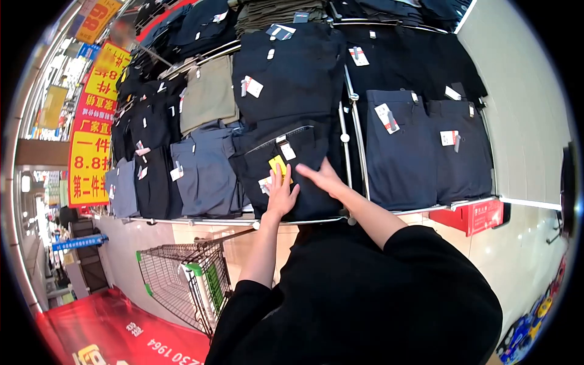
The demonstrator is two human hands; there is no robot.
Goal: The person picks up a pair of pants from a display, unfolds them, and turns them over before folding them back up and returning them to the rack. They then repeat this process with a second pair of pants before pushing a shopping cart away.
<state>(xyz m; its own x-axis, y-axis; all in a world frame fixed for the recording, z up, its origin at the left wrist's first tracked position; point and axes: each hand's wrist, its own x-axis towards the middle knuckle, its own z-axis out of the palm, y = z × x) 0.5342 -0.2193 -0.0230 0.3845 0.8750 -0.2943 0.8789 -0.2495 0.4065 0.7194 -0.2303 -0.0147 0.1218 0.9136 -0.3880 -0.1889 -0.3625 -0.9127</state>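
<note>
Black folded trousers lie at the front of the middle rack, with a white tag and a yellow tag near the waistband. My left hand rests on them with fingers spread, its fingertips at the yellow tag. Beside it, my right hand touches the same trousers, thumb and fingers apart, holding nothing. Another white tag shows just left of my left hand.
Grey trousers hang to the left, dark blue pairs to the right, between metal rails. A shopping cart stands below left, near a red banner. A red box is at lower right, by a pale wall.
</note>
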